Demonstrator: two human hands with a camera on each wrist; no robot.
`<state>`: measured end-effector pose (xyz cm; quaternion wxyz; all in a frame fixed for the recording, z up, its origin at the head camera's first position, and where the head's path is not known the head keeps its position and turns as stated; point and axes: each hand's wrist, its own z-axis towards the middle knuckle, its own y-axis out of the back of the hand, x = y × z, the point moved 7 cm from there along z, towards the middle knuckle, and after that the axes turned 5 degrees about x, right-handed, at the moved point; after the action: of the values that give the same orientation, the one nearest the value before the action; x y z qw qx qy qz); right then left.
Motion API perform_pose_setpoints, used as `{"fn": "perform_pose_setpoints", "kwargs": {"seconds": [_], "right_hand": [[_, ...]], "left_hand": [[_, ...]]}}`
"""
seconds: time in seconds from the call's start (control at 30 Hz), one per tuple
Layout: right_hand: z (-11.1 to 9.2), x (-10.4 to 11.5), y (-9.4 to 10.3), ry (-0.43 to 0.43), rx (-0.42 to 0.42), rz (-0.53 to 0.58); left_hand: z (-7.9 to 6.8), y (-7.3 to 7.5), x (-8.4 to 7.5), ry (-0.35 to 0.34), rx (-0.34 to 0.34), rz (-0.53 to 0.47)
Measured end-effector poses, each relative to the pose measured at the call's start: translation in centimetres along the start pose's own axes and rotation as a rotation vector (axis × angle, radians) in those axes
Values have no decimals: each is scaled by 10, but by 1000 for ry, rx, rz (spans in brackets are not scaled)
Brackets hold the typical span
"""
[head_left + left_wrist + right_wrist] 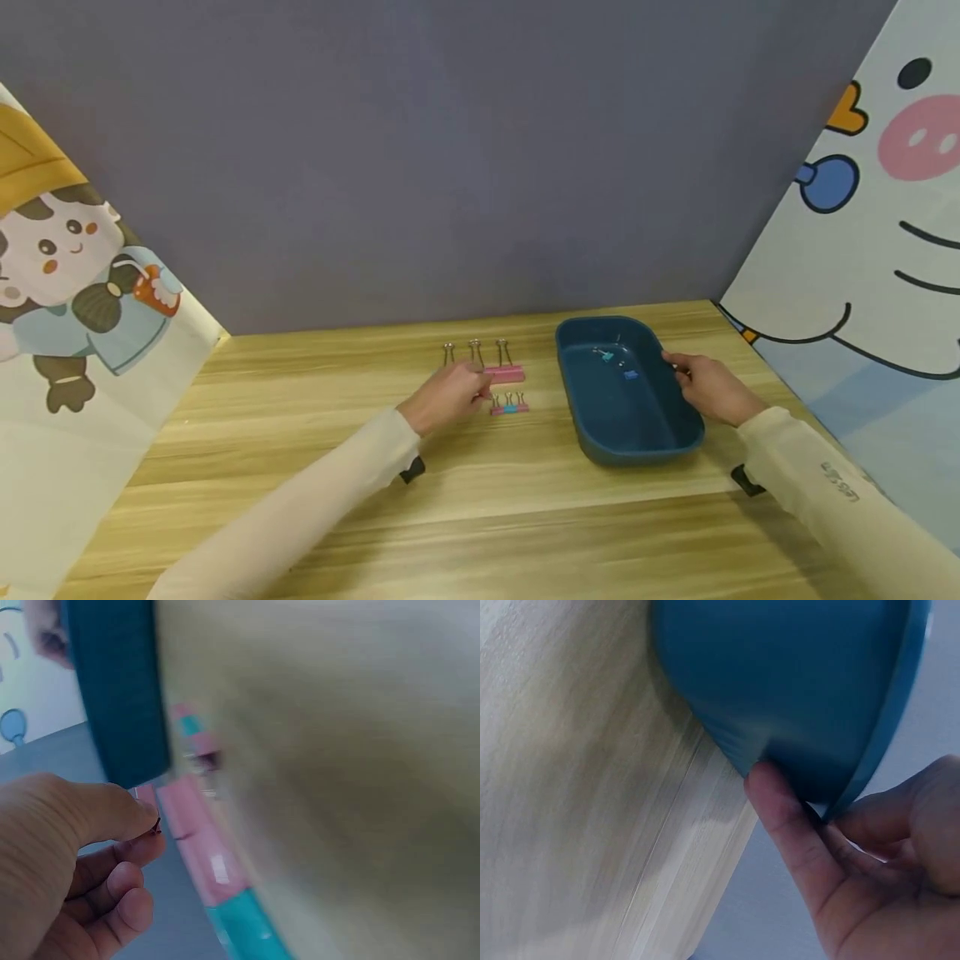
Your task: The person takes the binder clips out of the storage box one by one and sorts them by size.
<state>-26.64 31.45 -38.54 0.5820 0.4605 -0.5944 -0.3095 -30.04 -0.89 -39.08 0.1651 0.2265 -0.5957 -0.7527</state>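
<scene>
My left hand [450,393] hovers over a row of large binder clips, thumb and forefinger pinching a small dark-tipped piece [157,826], likely part of a small binder clip, mostly hidden by the fingertips. Two large pink clips [216,862] and a turquoise one [253,926] form that row; in the head view the hand covers its left part. Just nearer lies a row of small pink and turquoise clips [510,409]. My right hand [708,385] grips the right rim of a dark blue tray [636,457], fingers under the lip. Inside are a teal clip [604,355] and a blue clip [631,375].
The wood-grain table [360,500] meets a grey wall panel [465,167] at the back. Cartoon-printed panels stand at left [135,350] and right [892,275]. The tray stands to the right of the clip rows.
</scene>
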Motion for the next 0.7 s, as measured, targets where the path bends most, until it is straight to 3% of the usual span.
{"fn": "perform_pose_setpoints", "kwargs": {"seconds": [0.23, 0.7], "right_hand": [[-1, -1, 0, 2, 6, 25], [0, 0, 0, -5, 2, 19]], "left_hand": [[-16, -21, 10, 13, 31, -11], [-8, -29, 3, 23, 73, -68]]}}
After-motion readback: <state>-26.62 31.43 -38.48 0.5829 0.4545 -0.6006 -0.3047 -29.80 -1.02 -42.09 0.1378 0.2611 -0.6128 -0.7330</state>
